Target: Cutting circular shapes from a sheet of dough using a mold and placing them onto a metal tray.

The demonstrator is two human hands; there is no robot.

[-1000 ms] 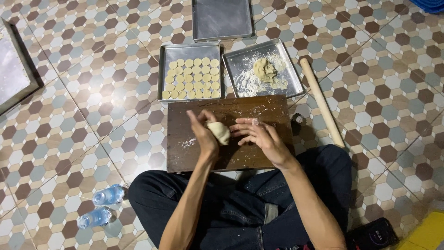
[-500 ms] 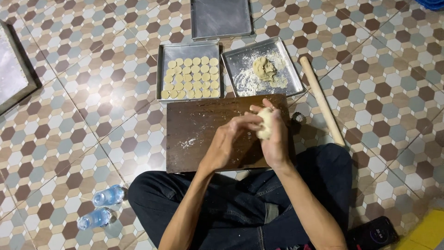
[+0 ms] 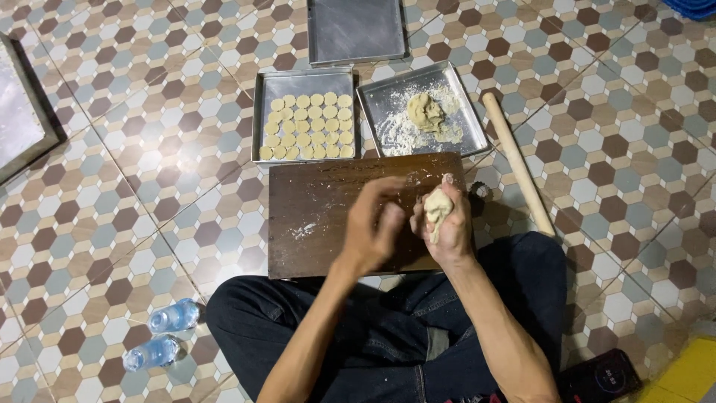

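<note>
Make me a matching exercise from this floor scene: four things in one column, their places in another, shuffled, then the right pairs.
Things:
1. dough lump
2. rolling pin
3. water bottles
4. round dough discs

Places:
A. in rows in the left tray
B. on the tiles right of the wooden board
C. in the grip of the right hand
D. on the tiles beside the person's left knee

Pairs: 1-C, 2-B, 3-D, 4-A
</note>
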